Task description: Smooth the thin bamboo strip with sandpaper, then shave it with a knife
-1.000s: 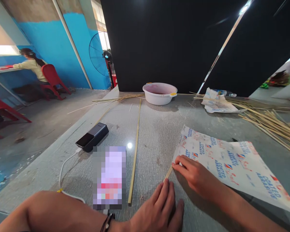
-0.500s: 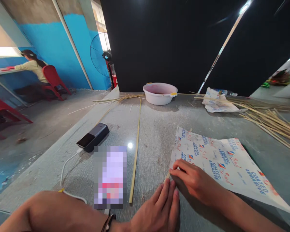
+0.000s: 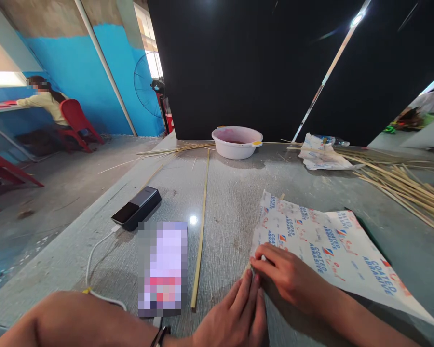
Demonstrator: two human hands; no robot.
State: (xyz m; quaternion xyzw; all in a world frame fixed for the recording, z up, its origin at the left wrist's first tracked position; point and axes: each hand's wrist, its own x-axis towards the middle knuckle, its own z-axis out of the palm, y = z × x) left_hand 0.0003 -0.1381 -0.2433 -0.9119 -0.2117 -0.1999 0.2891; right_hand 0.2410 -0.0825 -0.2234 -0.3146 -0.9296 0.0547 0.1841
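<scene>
My left hand (image 3: 231,311) lies low at the centre, its fingers pressed together over a thin pale bamboo strip (image 3: 249,265), most of which is hidden. Touching its fingertips, my right hand (image 3: 284,272) is closed in a pinch at the near left corner of a sandpaper sheet (image 3: 311,231), where the strip passes. The sheet lies printed back up, with "COATED ABRASIVE" on it. A short strip end shows beyond its far edge. Left of my hands, a longer bamboo strip (image 3: 201,231) lies on the grey table (image 3: 227,197).
A phone (image 3: 162,270) and a black power bank (image 3: 136,208) with a white cable lie at left. A white basin (image 3: 237,143) stands at the back. Crumpled sandpaper (image 3: 320,153) and a pile of bamboo strips (image 3: 401,185) are at right. A person sits far left.
The view has shifted slightly. My hands stay together at the sheet's corner, with the right fingertips a little closer to the left ones. A person now shows at the far right edge.
</scene>
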